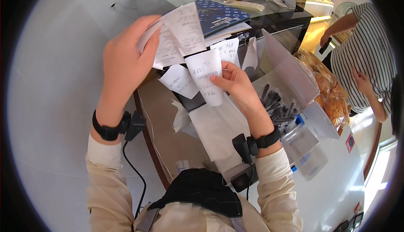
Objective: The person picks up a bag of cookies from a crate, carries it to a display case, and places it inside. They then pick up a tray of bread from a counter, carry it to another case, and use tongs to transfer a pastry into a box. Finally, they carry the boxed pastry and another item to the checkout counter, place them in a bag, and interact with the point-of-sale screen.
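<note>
Several printed paper receipts (183, 31) are pinched between the thumb and fingers of my left hand (129, 49), raised at the upper left. My right hand (236, 82) grips a white paper slip (203, 71) with handwriting on it, thumb on its front face. This slip overlaps the lower edge of the receipts. Behind my right fingers hangs another handwritten slip (229, 50). A further handwritten slip (180, 82) shows left of the one in my right hand; what supports it I cannot tell. Both wrists wear black straps with small devices.
A dark blue patterned booklet (221, 15) lies on papers on the glass counter, near a remote control (244, 5). To the right are black plastic cutlery (277, 105), a clear plastic container (304, 148) and bagged bread (328, 94). A person in a striped shirt (363, 55) stands beyond.
</note>
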